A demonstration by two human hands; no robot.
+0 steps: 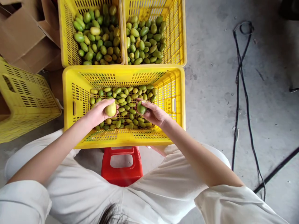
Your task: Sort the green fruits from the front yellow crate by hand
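The near crate [70, 93] is bright yellow with slotted lattice walls, as are the two crates behind it [177, 37] and the overturned one [25, 99] beside brown cardboard [21, 37]. The left hand [99, 112] holds a pale yellow fruit [110, 109], the right hand [154, 113] a green fruit [141, 107], over a heap of green and yellowish ones [126, 96]. A red stool [121, 169] shows between white clothing [151, 193], and black cables [243, 93] cross the grey floor [215, 93].

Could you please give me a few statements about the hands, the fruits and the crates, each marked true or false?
1. The left hand holds a yellowish fruit. True.
2. The right hand is empty. False: its grip is on a green fruit.
3. Both hands are over the near crate. True.
4. The two far crates hold nothing. False: both hold fruits.
5. A blue stool stands below the near crate. False: the stool is red.
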